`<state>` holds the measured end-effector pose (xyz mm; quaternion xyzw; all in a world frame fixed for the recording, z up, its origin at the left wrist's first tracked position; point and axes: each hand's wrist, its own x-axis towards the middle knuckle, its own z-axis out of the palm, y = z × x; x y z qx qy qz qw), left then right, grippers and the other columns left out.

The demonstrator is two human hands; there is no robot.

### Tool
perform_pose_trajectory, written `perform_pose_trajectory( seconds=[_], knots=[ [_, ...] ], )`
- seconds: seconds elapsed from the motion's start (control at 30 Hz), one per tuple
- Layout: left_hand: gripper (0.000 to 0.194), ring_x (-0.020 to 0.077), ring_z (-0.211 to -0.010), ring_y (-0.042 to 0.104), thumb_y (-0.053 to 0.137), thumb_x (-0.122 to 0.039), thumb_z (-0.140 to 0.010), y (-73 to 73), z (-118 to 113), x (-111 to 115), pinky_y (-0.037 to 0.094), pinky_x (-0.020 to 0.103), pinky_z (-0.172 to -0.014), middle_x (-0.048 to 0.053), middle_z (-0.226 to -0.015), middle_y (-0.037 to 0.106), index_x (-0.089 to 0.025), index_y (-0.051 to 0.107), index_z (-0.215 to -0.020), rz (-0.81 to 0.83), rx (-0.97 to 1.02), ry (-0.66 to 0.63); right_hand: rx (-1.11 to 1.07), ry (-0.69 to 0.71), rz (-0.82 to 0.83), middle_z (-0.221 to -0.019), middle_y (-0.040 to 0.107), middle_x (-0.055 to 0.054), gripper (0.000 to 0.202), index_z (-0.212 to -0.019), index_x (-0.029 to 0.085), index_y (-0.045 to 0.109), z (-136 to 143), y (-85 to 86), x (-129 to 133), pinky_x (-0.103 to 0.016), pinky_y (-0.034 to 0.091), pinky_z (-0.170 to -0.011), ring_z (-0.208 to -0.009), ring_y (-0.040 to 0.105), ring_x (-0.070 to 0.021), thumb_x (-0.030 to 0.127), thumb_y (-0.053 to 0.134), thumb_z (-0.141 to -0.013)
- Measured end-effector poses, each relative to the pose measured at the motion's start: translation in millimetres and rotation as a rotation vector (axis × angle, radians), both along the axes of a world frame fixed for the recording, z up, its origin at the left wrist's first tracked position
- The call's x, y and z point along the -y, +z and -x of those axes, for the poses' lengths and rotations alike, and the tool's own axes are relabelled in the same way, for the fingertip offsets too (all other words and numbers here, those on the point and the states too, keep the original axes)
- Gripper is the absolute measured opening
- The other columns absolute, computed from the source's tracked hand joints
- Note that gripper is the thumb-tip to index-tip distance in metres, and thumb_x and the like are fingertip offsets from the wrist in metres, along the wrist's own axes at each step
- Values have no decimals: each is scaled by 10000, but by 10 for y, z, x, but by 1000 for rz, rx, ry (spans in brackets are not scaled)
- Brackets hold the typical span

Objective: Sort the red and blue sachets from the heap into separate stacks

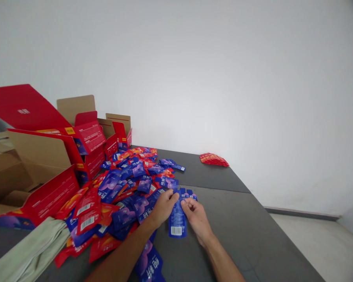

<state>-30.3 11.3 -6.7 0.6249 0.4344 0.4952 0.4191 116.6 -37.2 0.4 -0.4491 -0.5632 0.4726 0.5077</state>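
My left hand (162, 206) and right hand (195, 217) pinched one blue sachet (177, 219) flat on the counter (253, 235) — squaring it beside the heap (126, 188).

Dark grey table (238, 219). On it: heap of blue and red sachets (126, 188); open red cartons (59, 156) left of heap; small red sachet stack (213, 159) well right of heap, near wall.

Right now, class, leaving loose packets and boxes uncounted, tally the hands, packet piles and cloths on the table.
Hands: 2, the left hand and right hand, both pinching blue packets
Packet piles: 2, the mixed heap and the red stack
Cloths: 1, the green cloth
Total: 5
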Motion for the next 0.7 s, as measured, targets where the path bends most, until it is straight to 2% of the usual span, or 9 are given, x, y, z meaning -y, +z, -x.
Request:
perform_pose_trajectory(
  seconds=[0.13,0.33,0.53,0.7],
  knots=[
    [391,98,-573,322,498,-465,-862,23,10,13,259,230,-538,-65,-593,324,-201,352,-613,21,27,36,77,5,-4,-618,481,35,451,-717,181,576,12,31,20,-228,322,-535,-563,398,-108,622,590,-809],
    [409,102,-596,357,473,-485,-879,-2,4,3,266,232,-549,-49,-603,377,-184,419,-608,31,82,115,117,6,-15,-613,469,37,463,-673,186,525,23,24,18,-224,297,-528,-565,373,-104,624,587,-809],
    [434,93,-574,344,533,-548,-841,16,-10,13,278,223,-530,-58,-602,376,-177,449,-631,107,202,72,118,40,-7,-644,442,44,415,-686,186,481,-6,-36,-11,-222,273,-543,-581,344,-95,550,581,-857],
    [443,87,-549,366,619,-572,-768,65,-66,-2,288,213,-508,-61,-586,405,-172,485,-635,211,311,57,67,45,-10,-630,400,53,415,-659,190,449,3,-65,-21,-221,267,-541,-579,325,-91,521,613,-847]
  ],
)
